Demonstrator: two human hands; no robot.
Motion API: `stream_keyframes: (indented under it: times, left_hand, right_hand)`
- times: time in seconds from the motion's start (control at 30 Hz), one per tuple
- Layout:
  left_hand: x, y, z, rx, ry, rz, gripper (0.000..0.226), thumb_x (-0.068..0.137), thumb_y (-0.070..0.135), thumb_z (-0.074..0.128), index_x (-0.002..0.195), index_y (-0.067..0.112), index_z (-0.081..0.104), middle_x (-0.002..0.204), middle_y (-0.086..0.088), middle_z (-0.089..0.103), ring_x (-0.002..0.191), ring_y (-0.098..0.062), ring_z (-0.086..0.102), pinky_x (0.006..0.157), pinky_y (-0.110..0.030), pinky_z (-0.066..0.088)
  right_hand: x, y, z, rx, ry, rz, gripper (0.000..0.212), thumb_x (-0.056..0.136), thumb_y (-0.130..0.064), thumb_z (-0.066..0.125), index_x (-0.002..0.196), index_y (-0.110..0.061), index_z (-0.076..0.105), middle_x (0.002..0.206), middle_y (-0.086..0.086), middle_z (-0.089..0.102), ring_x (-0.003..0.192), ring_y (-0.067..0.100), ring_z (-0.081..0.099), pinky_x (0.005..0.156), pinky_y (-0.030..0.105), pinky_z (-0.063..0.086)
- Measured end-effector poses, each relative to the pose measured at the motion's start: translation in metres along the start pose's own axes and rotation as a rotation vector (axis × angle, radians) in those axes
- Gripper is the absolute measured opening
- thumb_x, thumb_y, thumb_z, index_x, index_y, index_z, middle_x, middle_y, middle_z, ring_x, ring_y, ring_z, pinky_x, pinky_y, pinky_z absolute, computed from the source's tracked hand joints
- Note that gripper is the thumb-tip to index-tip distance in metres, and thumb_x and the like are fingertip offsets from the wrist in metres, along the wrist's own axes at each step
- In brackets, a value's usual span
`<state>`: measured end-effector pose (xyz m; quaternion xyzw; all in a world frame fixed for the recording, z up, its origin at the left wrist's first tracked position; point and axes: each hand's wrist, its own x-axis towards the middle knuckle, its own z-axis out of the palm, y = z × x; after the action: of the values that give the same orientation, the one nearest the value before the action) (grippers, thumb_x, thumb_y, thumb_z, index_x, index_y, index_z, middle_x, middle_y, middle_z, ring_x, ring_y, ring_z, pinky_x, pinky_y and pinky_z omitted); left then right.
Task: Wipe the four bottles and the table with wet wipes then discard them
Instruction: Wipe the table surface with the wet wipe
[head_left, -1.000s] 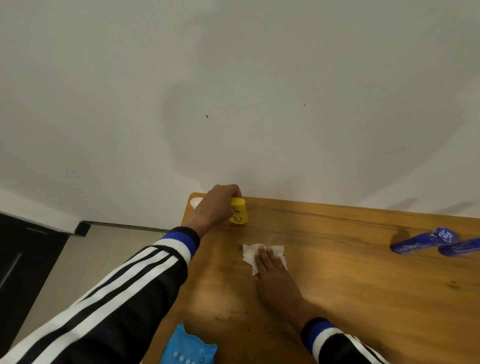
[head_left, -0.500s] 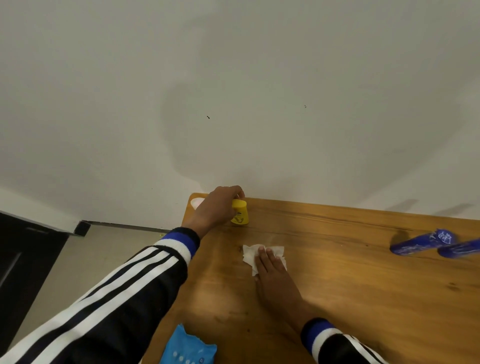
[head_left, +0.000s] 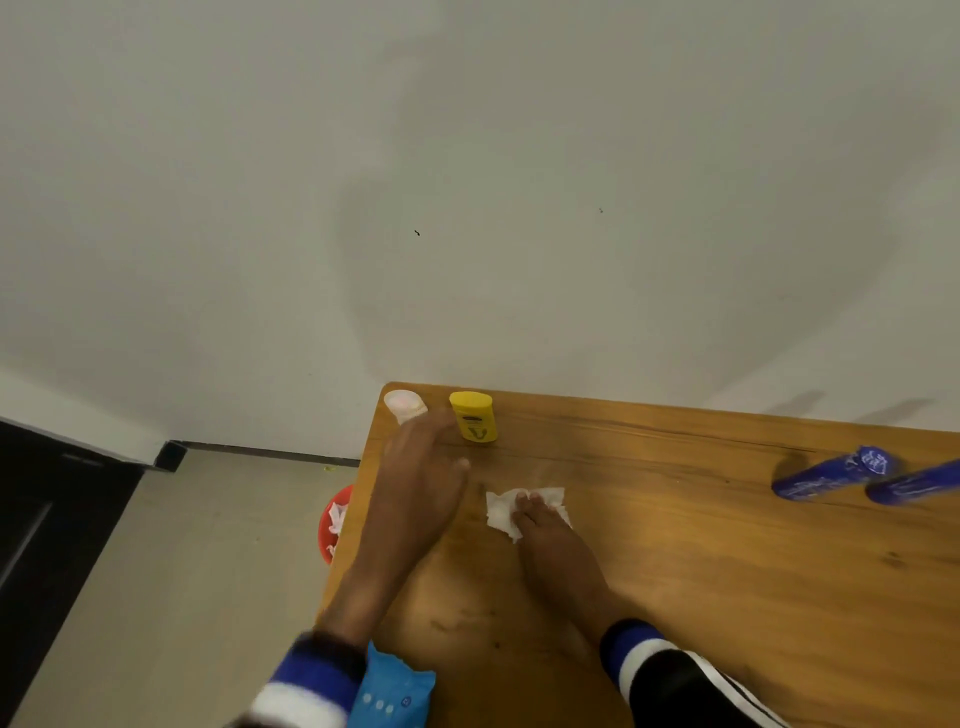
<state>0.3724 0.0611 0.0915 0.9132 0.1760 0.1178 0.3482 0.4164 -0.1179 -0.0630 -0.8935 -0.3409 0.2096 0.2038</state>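
Note:
A yellow bottle (head_left: 472, 417) stands upright near the far left corner of the wooden table (head_left: 675, 571), with a pale white bottle (head_left: 404, 405) just left of it. Two blue bottles (head_left: 831, 475) (head_left: 914, 483) lie on their sides at the right. My left hand (head_left: 423, 483) hovers blurred over the table, fingers straight, holding nothing, just short of the yellow bottle. My right hand (head_left: 545, 525) presses a white wet wipe (head_left: 501, 512) flat onto the tabletop with straight fingers.
A blue wet-wipe pack (head_left: 392, 696) lies at the table's near left edge. A red bin (head_left: 335, 522) with crumpled wipes inside stands on the floor beside the table's left edge. A white wall runs behind the table.
My left hand has let go of the yellow bottle and pulled back toward me. The yellow bottle now stands free. My right hand and the wipe have stayed in place.

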Motion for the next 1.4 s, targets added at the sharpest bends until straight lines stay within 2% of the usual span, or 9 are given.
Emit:
stream_keyframes:
  times: [0.1,0.23,0.33,0.47,0.6,0.73,1.0,1.23,1.4]
  left_hand:
    - [-0.087,-0.02,0.008,-0.062,-0.057,-0.171,0.045,0.088,0.029,0.071,0.13,0.029,0.056,0.138,0.004,0.056,0.127,-0.018,0.053,0.106,-0.043,0.045]
    - [-0.176,-0.047,0.021,-0.107,-0.195,-0.011,0.05,0.081,0.038,0.067,0.127,0.051,0.052,0.138,0.03,0.05,0.128,-0.012,0.055,0.103,-0.03,0.046]
    - [-0.194,-0.051,0.018,-0.169,-0.184,-0.028,0.049,0.082,0.036,0.066,0.127,0.05,0.053,0.135,0.03,0.052,0.125,0.001,0.053,0.097,-0.027,0.048]
    - [-0.187,-0.031,0.004,-0.255,-0.169,-0.077,0.035,0.086,0.036,0.062,0.119,0.045,0.057,0.12,0.022,0.062,0.116,0.005,0.055,0.096,-0.021,0.047]
    - [-0.176,-0.024,-0.009,-0.289,-0.135,-0.009,0.035,0.087,0.017,0.066,0.121,0.021,0.063,0.122,0.012,0.063,0.118,-0.003,0.057,0.095,-0.024,0.049]
    - [-0.186,-0.027,-0.027,-0.294,-0.146,0.008,0.035,0.088,0.02,0.064,0.123,0.022,0.062,0.122,0.019,0.061,0.117,-0.001,0.057,0.092,-0.015,0.048]
    - [-0.216,-0.028,-0.021,-0.28,-0.272,0.076,0.028,0.089,0.035,0.058,0.115,0.029,0.064,0.116,0.018,0.063,0.112,-0.001,0.058,0.092,-0.017,0.048]
    - [-0.21,-0.019,0.022,-0.243,-0.409,0.174,0.026,0.091,0.016,0.064,0.116,0.024,0.065,0.118,0.013,0.063,0.113,0.004,0.055,0.095,-0.029,0.051]
    - [-0.211,-0.01,0.039,-0.215,-0.465,0.204,0.029,0.091,0.016,0.06,0.119,0.024,0.064,0.122,0.011,0.062,0.116,-0.001,0.056,0.1,-0.031,0.048]
  right_hand:
    - [-0.015,0.002,-0.015,0.275,0.171,0.11,0.032,0.099,-0.015,0.051,0.13,-0.012,0.062,0.136,0.005,0.062,0.124,0.02,0.057,0.1,0.017,0.036]
    - [-0.055,0.007,-0.034,0.521,0.427,0.287,0.024,0.101,-0.019,0.053,0.118,-0.019,0.069,0.116,-0.002,0.072,0.102,0.013,0.067,0.079,0.009,0.046]
    - [-0.084,0.01,-0.026,0.373,0.442,0.292,0.033,0.102,-0.02,0.051,0.133,-0.016,0.061,0.137,0.006,0.061,0.126,0.02,0.057,0.102,0.02,0.04]
    - [-0.108,-0.016,0.026,-0.01,-0.039,0.202,0.07,0.102,-0.048,0.038,0.157,-0.015,0.011,0.164,0.008,-0.002,0.151,0.029,-0.002,0.12,0.046,0.011]
    - [-0.152,-0.07,0.094,-0.181,-0.134,0.064,0.081,0.096,-0.064,0.031,0.155,-0.01,0.024,0.163,0.017,0.013,0.148,0.04,0.015,0.116,0.058,0.017]
    - [-0.198,-0.09,0.117,-0.197,-0.237,-0.022,0.082,0.094,-0.065,0.034,0.156,-0.012,0.022,0.164,0.012,0.012,0.149,0.037,0.018,0.112,0.054,0.011]
    - [-0.186,-0.025,0.056,-0.139,-0.014,0.513,0.085,0.097,-0.064,0.021,0.157,-0.011,-0.006,0.163,0.01,-0.018,0.152,0.032,-0.01,0.122,0.05,0.006]
    - [-0.291,-0.073,0.112,-0.114,-0.164,0.286,0.084,0.096,-0.07,0.025,0.158,-0.016,0.01,0.165,0.008,-0.002,0.152,0.033,0.004,0.118,0.049,0.003]
    - [-0.315,-0.003,0.076,-0.121,-0.038,0.594,0.085,0.094,-0.07,0.016,0.157,-0.019,-0.01,0.162,0.007,-0.023,0.151,0.031,-0.015,0.122,0.047,0.002]
